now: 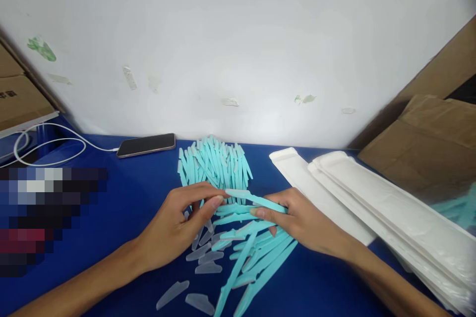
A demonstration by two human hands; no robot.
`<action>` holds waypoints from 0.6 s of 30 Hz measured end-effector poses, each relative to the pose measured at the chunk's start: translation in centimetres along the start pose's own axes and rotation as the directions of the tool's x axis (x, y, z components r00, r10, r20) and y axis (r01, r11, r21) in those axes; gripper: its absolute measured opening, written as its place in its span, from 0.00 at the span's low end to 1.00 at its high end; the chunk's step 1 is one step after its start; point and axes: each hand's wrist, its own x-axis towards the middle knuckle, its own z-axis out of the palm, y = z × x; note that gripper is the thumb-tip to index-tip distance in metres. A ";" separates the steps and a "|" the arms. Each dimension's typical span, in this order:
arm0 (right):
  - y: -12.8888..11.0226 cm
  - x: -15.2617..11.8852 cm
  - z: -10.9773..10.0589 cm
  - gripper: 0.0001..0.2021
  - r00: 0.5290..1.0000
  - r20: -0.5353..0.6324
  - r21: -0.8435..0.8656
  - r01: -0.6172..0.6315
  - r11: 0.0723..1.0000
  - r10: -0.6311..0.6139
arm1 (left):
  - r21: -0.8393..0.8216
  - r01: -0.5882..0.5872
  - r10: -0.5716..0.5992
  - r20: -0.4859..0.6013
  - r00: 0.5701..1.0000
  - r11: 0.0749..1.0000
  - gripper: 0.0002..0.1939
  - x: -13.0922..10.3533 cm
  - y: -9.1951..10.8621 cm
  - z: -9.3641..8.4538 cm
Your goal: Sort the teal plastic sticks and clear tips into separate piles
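My right hand [293, 218] grips the handle of a turquoise eyebrow razor [260, 200], its blade end pointing left. Thumb and forefinger of my left hand [182, 220] are pinched together at that razor's tip; whatever lies between them is hidden. Below and beside my right hand is a loose spread of more turquoise razors [260, 262], and I cannot tell how many of these it also holds. Several clear plastic blade caps [208, 268] are scattered under and in front of my left hand. Beyond both hands sits a dense heap of razors [213, 163].
A phone [147, 145] with a white cable [92, 144] lies by the wall on the blue table [122, 198]. White padded envelopes [372, 198] are stacked at the right, near a brown cardboard box [424, 138]. Another carton [22, 99] stands at the left edge.
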 end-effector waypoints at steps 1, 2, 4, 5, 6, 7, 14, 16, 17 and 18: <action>0.1 0.0 0.1 0.23 1.000 -0.005 0.001 -0.004 1.000 0.004 | -0.004 0.006 -0.006 -0.001 1.000 1.000 0.16 0.0 0.0 0.0; 0.2 0.1 0.1 0.23 1.000 -0.010 0.007 -0.013 1.000 0.013 | -0.009 0.014 -0.014 -0.004 1.000 1.000 0.16 0.1 0.0 -0.1; 0.3 0.1 0.0 0.25 0.999 -0.021 0.027 -0.039 0.999 0.040 | -0.014 0.032 -0.032 -0.020 0.999 0.999 0.17 0.1 0.1 -0.2; 0.3 0.2 -0.1 0.25 0.998 -0.027 0.043 -0.054 0.998 0.055 | -0.014 0.039 -0.039 -0.036 0.999 0.999 0.17 0.2 0.1 -0.2; 0.3 0.2 -0.4 0.26 0.997 -0.035 0.061 -0.068 0.996 0.071 | -0.013 0.042 -0.043 -0.057 0.997 0.999 0.16 0.2 0.0 -0.3; 0.2 0.2 -0.6 0.26 0.995 -0.046 0.076 -0.082 0.994 0.086 | -0.013 0.043 -0.044 -0.082 0.996 0.999 0.16 0.2 0.0 -0.4; 0.8 0.3 -4.3 0.29 0.975 -0.205 -0.007 -0.085 0.996 0.082 | -0.030 0.049 -0.053 -0.170 0.984 0.998 0.17 0.3 -0.8 -0.7; 1.5 0.4 -5.2 0.30 0.967 -0.241 -0.048 -0.098 0.994 0.084 | -0.018 0.046 -0.049 -0.167 0.985 0.999 0.17 0.4 -0.9 -0.7; 1.9 0.5 -5.6 0.30 0.964 -0.252 -0.069 -0.105 0.992 0.085 | -0.014 0.042 -0.044 -0.163 0.986 0.999 0.17 0.4 -0.9 -0.7; 2.3 0.6 -5.9 0.30 0.964 -0.254 -0.094 -0.110 0.989 0.083 | -0.011 0.037 -0.039 -0.155 0.987 0.999 0.17 0.4 -0.8 -0.7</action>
